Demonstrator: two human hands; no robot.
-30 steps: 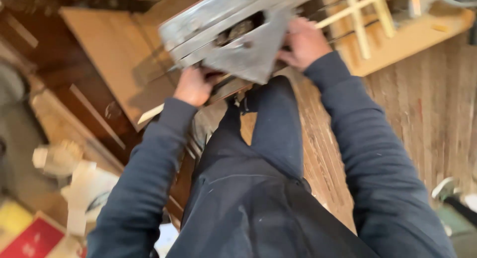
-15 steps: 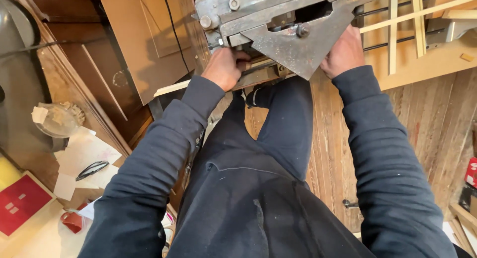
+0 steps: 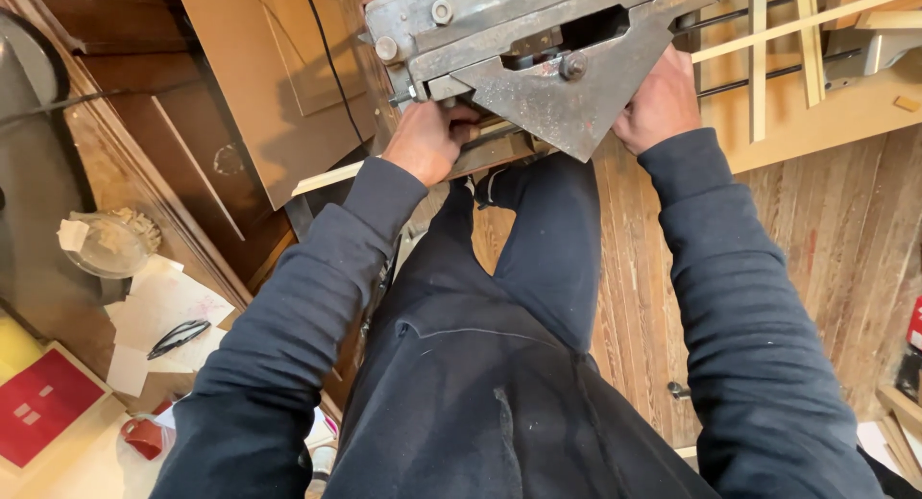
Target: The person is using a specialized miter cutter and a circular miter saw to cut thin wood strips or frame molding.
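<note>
A heavy grey metal tool (image 3: 538, 52) with a triangular plate, bolts and a rectangular slot is lifted in front of me at the top of the head view. My left hand (image 3: 427, 139) grips its lower left underside, fingers curled under the edge. My right hand (image 3: 661, 100) clasps the right edge of the triangular plate. Both arms wear dark blue sleeves. My legs in dark trousers stand below on the wooden plank floor (image 3: 836, 259).
Wooden boards (image 3: 259, 86) lean at the upper left. Light wood strips and a frame (image 3: 797, 76) lie at the upper right. At left, a glass bowl (image 3: 106, 244), papers with spectacles (image 3: 178, 338), a red book (image 3: 43, 403) and a red cup (image 3: 144, 434).
The view steadied and shifted; the metal tool now sits higher and more level in the frame, still held by both hands.
</note>
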